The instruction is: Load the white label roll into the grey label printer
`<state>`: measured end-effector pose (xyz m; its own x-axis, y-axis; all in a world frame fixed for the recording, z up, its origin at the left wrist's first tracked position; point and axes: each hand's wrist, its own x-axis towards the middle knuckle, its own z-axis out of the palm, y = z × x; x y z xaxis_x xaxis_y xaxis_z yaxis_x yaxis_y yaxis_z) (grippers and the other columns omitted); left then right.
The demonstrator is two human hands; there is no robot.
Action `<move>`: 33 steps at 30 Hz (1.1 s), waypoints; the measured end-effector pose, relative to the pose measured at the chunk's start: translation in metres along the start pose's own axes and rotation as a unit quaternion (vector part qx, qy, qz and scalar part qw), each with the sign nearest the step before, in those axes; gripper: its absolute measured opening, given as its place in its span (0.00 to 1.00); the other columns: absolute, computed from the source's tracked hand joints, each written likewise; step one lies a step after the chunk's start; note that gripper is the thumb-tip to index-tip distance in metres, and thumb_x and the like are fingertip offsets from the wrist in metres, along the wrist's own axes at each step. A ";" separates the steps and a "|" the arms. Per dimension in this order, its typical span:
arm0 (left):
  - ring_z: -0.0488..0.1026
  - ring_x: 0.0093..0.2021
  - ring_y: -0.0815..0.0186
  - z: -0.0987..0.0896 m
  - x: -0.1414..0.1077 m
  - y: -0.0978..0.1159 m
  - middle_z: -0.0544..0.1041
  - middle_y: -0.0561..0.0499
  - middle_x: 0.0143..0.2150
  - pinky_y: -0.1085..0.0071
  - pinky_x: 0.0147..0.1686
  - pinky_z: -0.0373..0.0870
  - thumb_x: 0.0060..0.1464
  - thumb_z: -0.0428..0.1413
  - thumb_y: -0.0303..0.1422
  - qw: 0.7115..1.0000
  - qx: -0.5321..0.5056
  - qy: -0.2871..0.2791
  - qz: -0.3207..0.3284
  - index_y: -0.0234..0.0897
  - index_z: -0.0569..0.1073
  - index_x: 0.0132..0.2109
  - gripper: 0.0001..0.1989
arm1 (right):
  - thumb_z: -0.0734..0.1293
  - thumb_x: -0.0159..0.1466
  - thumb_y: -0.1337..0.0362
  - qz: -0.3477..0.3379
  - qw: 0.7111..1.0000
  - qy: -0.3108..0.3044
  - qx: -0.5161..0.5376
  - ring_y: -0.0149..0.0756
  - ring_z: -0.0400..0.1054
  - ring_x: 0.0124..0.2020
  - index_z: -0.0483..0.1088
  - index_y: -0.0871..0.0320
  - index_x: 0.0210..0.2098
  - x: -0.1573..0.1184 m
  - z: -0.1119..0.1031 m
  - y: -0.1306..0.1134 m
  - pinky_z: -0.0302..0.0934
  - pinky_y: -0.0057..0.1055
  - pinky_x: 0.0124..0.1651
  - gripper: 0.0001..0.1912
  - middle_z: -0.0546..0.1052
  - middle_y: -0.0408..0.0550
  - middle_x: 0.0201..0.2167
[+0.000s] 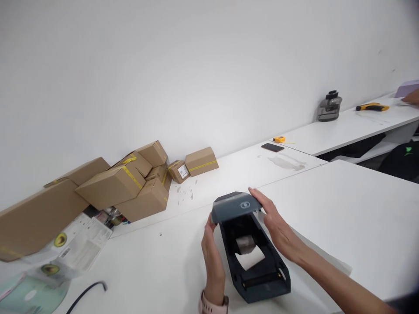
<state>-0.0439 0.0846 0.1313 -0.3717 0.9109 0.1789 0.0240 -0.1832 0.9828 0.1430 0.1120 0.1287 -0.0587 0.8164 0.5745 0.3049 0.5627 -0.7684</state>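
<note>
A dark blue-grey device (284, 285), long and boxy, lies on the white table with its lid (234, 208) raised. Inside its black tray rests a torn piece of white paper (250, 258). My left hand (212, 261) holds the lid's left edge, a pink watch band on the wrist. At the lid's right edge, my right hand (273, 220) grips with its fingertips. Part of a white sheet (322, 253) shows beneath my right forearm.
Cardboard boxes (111, 186) are piled at the left against the wall. Plastic packaging (85, 244) and a black cable (87, 291) lie at lower left. Farther back are a phone (273, 147), a yellow tape measure (279, 139), a grey bottle (329, 107) and a yellow-black tool (372, 107).
</note>
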 end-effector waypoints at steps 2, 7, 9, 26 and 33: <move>0.73 0.58 0.56 0.002 0.018 -0.004 0.80 0.42 0.52 0.59 0.63 0.62 0.65 0.45 0.51 1.000 0.014 0.020 0.004 0.34 0.70 0.60 0.29 | 0.47 0.73 0.45 -0.024 0.999 0.033 -0.022 0.47 0.57 0.68 0.57 0.47 0.68 0.031 0.007 0.000 0.53 0.49 0.69 0.30 0.65 0.48 0.67; 0.69 0.61 0.54 0.009 0.036 -0.036 0.74 0.39 0.58 0.59 0.60 0.63 0.56 0.58 0.42 0.988 0.153 0.010 -0.002 0.35 0.67 0.59 0.26 | 0.49 0.73 0.48 -0.017 0.993 0.054 -0.099 0.52 0.70 0.54 0.59 0.54 0.66 0.088 0.020 0.002 0.65 0.51 0.55 0.29 0.76 0.56 0.54; 0.65 0.65 0.53 0.011 0.034 -0.048 0.70 0.38 0.63 0.61 0.61 0.62 0.52 0.60 0.39 0.981 0.193 -0.021 -0.011 0.35 0.65 0.61 0.31 | 0.49 0.72 0.48 -0.002 0.991 0.052 -0.127 0.54 0.72 0.51 0.58 0.55 0.66 0.107 0.023 0.003 0.65 0.53 0.52 0.29 0.78 0.57 0.51; 0.76 0.55 0.53 0.007 0.026 -0.061 0.75 0.41 0.60 0.61 0.54 0.70 0.54 0.58 0.38 0.971 0.235 -0.044 -0.012 0.39 0.66 0.62 0.29 | 0.62 0.60 0.76 -0.164 0.864 -0.354 -0.319 0.47 0.77 0.40 0.78 0.57 0.34 0.028 0.038 0.027 0.60 0.49 0.58 0.14 0.83 0.53 0.32; 0.72 0.61 0.51 0.005 0.027 -0.063 0.72 0.35 0.63 0.59 0.57 0.67 0.59 0.54 0.39 0.964 0.261 -0.054 -0.006 0.34 0.59 0.67 0.32 | 0.67 0.52 0.78 -0.149 0.811 -0.447 -0.345 0.51 0.77 0.39 0.81 0.64 0.33 0.024 0.060 0.037 0.46 0.52 0.66 0.12 0.83 0.60 0.32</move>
<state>-0.0509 0.1224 0.0741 -0.2768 0.9502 0.1430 0.4936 0.0129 0.8696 0.0962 0.1602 0.0968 -0.8005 0.5983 0.0342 0.5917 0.7981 -0.1139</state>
